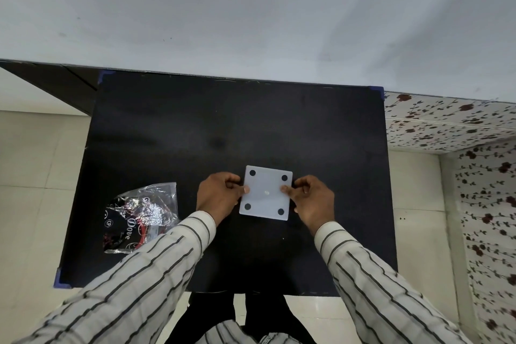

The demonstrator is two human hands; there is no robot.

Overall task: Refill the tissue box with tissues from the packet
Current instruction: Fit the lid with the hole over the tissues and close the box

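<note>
1. A person stands at the near edge of a black table, both arms reaching forward over it in striped sleeves.

2. The tissue box sits near the middle of the table, a little toward the person. What faces up is a white, roughly square panel with a dark round pad near each of its four corners and a small pale spot at the centre. It looks like the underside of the box, though I cannot say whether the panel is loose or seated.

3. The left hand is at the box's left edge, wrist straight, back of the hand up. Its fingers are curled in close around that edge, with the thumb tip lying on top of the white panel.

4. The right hand mirrors it on the right edge: fingers bent and narrow, gripping the side, the thumb tip pressed on the panel's top surface.

5. The two thumbs point toward each other across the panel, well apart, with the centre spot between them.

6. The packet lies on the table to the left of the box, well apart from it, partly under the left forearm. It is crinkled clear and dark plastic and looks flattened.
</note>
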